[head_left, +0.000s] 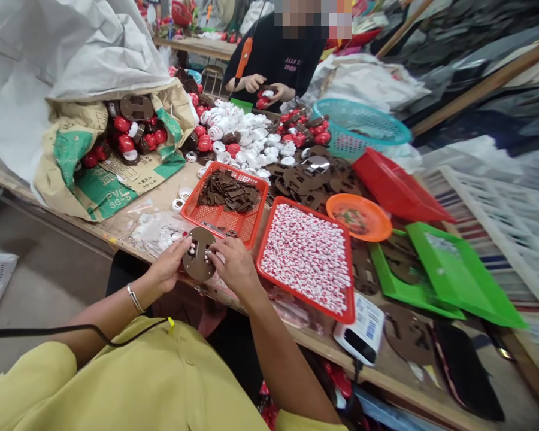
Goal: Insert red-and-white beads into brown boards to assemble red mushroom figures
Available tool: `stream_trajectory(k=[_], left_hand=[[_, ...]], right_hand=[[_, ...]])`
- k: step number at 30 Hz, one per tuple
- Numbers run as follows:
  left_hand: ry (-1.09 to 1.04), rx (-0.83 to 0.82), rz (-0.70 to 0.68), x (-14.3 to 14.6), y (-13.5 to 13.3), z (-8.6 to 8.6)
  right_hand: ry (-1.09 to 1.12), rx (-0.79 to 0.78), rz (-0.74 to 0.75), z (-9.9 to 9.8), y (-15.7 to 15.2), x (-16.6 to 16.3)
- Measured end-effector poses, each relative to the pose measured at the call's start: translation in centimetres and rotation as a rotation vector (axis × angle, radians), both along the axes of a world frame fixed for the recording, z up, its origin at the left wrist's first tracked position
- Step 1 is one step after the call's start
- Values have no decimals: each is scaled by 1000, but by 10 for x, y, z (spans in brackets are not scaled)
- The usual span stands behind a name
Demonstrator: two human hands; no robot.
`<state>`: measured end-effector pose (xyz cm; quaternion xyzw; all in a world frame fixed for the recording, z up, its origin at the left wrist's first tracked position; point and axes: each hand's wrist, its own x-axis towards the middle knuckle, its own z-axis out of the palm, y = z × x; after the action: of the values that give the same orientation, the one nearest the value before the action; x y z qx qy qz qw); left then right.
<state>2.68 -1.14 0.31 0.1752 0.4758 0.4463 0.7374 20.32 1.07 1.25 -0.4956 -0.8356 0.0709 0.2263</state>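
A round brown plastic disc (200, 270) with cut-out slots is held over the table's front edge. My left hand (167, 263) pinches its left rim between thumb and fingers. At the disc's right side, the closed fingertips of my right hand (237, 264) press a small white-and-red piece against it, partly hidden by the fingers. Another small pale piece shows in the left slot. Just beyond my hands, an orange-red basket (187, 211) contains thin brown plastic strips (229, 191). To the right, a red tray (351, 299) is full of small white-and-red pieces (303, 254).
A paper sack (153, 173) of red, white and brown parts lies left. White caps (242, 129) and brown discs (308, 179) are heaped behind the baskets. Right are an orange dish (381, 226), green trays (467, 269), a scale (362, 329) and a phone (469, 374). A co-worker (278, 60) sits opposite.
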Motion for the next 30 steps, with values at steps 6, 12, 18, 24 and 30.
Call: stream_trajectory(k=[6, 12, 18, 24, 30], left_hand=[[-23, 25, 50, -1, 1, 7], [-85, 91, 103, -1, -1, 10], [-83, 73, 121, -6, -2, 4], [-82, 57, 145, -26, 6, 7], [-143, 67, 201, -50, 12, 3]], right_hand=[[253, 9, 119, 23, -9, -15], [133, 37, 150, 15, -15, -39], [-113, 159, 183, 12, -24, -49], [199, 180, 105, 16, 17, -5], [-182, -311, -268, 6, 114, 54]])
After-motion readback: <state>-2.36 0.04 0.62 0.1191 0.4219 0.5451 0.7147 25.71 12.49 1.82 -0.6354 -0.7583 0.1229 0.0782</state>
